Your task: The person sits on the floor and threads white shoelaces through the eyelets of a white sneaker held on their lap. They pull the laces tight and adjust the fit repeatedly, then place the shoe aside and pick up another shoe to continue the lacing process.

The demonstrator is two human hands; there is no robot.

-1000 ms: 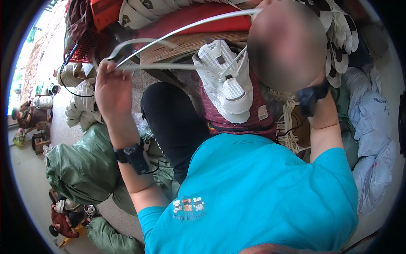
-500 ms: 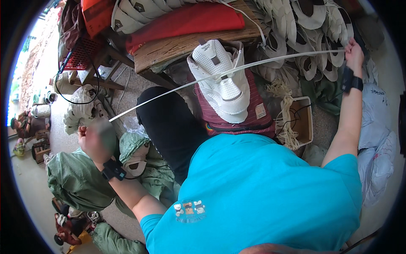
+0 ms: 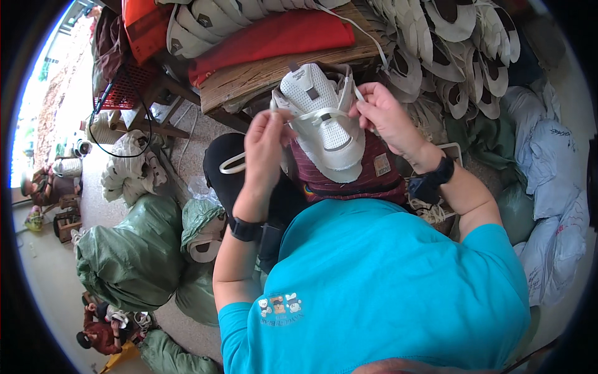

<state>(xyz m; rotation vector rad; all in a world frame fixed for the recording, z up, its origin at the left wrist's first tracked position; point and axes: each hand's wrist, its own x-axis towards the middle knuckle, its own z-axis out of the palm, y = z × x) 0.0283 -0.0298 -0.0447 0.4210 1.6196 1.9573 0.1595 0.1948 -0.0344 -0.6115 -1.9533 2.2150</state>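
Observation:
A white shoe upper (image 3: 344, 160) with a perforated tongue rests on the dark red striped cloth (image 3: 381, 182) over my lap. A flat white shoelace (image 3: 321, 114) crosses its front, through the eyelet area. My left hand (image 3: 266, 140) is closed on one end at the upper's left side, and a loop of that end hangs beside the wrist. On the other side, my right hand (image 3: 387, 118) pinches the opposite end between thumb and fingers, close to the upper. Both hands are raised just off its sides.
Ahead stands a wooden bench (image 3: 240, 87) bearing a red cloth (image 3: 274, 43) and stacked white uppers (image 3: 218, 22). More uppers (image 3: 451, 56) are piled at the far right. Green sacks (image 3: 134, 255) lie at left, white bags (image 3: 554, 156) at right. Other people sit at far left.
Both hands have come inward from wide apart to the sides of the upper. The shoelace, earlier stretched out taut, now lies short across the upper with a slack loop at left.

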